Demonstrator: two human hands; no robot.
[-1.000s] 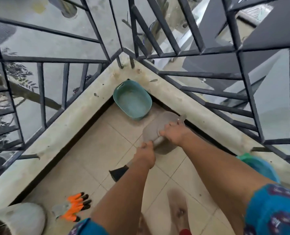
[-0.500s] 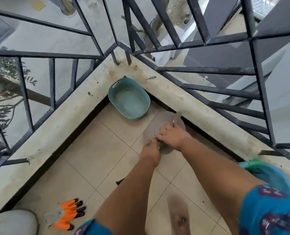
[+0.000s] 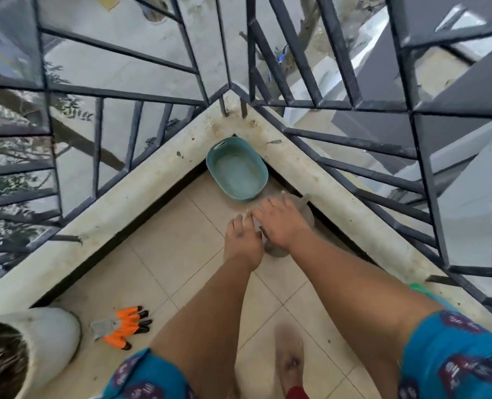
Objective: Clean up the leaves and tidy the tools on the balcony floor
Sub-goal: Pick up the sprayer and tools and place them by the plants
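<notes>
Gloves [image 3: 124, 329] with orange claw tips lie on the tiles at my far left, just beside a white planter [image 3: 46, 341], untouched and soft enough to pick up anywhere. Moving right, my left hand [image 3: 243, 240] hovers over the floor with fingers loosely extended; I cannot tell whether it pinches anything. My right hand [image 3: 282, 223] lies across a grey, flat, rounded piece [image 3: 306, 211] that I take for a dustpan or a lid, though too little shows to be sure. Its fingers look fairly straight, pressing rather than gripping. That piece sits on the floor against the ledge [image 3: 339, 194], just below the teal basin [image 3: 236, 171] tucked into the corner. I judge it light and stiff, probably plastic, best taken by its edge or the stub near my wrist. The basin looks light too, with a slot handle on its rim. Railing bars [image 3: 339, 165] crowd the corner, so lifting room is tight. A green and blue thing [image 3: 423, 290] peeks out at the far right.
</notes>
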